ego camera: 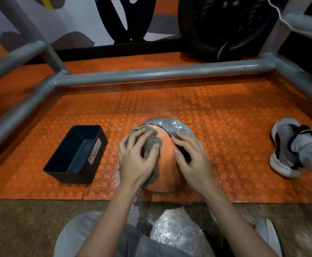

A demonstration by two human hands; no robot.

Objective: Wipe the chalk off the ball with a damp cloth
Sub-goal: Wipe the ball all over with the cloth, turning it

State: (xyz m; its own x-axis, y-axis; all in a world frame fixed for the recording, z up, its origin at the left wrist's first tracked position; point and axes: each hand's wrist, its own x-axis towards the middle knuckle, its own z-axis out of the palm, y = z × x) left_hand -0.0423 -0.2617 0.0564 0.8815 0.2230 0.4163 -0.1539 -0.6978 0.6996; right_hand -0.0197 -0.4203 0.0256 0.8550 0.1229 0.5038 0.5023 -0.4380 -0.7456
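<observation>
An orange ball (pixel 167 164) with a grey chalk-speckled panel on its far side sits on the orange studded floor mat (pixel 235 145). My left hand (pixel 137 156) presses a crumpled grey-brown cloth (pixel 151 143) against the ball's upper left side, the fingers curled over the cloth. My right hand (pixel 190 154) rests on the ball's right side with spread fingers, steadying it. White chalk specks show on the grey panel and on the mat around the ball.
A dark bin (pixel 75 154) labelled waste basket stands left of the ball. A grey metal pipe frame (pixel 151 73) surrounds the mat. A sneakered foot (pixel 288 147) lies at right. A large black tyre (pixel 225 28) leans at the back.
</observation>
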